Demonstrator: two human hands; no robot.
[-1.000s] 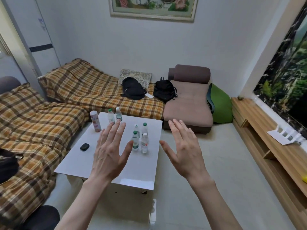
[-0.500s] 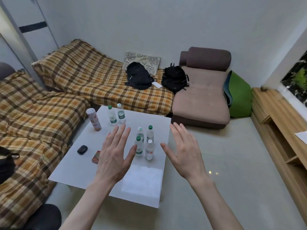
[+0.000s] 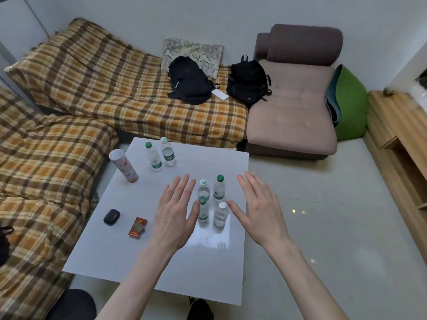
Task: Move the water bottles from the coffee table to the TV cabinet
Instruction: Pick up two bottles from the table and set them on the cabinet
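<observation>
Water bottles: six stand upright on the white worktop (image 3: 120,250), none moved yet. Four form a tight cluster (image 3: 211,204) near the worktop's right edge; two more form a pair (image 3: 160,154) towards the far edge, beside a tilted-looking pink tube (image 3: 123,166). Left hand (image 3: 173,215) hovers spread, fingers straight, palm down, just left of the cluster; its thumb overlaps the nearest green-capped bottle (image 3: 203,212) in the view, contact not certain. Right hand (image 3: 256,209) is likewise spread and holds nothing, its thumb close to the white-capped bottle (image 3: 220,214). Judgement: the hands bracket the cluster from both sides as an approach to pick up, probably one bottle per hand, since the four stand too close for fingers to pass between them easily. Risk: closing on one bottle may tip its neighbour. Small black case (image 3: 111,217) and red box (image 3: 138,228) lie left of the left hand, well apart from the bottles, not in the way. TV cabinet (image 3: 397,125), light wood, runs along the right wall; only part shows. Bare floor (image 3: 323,204) lies between the worktop's right edge and the cabinet, so the carrying path looks open. Sofa with plaid cover (image 3: 57,158) closes off the left and far sides.
</observation>
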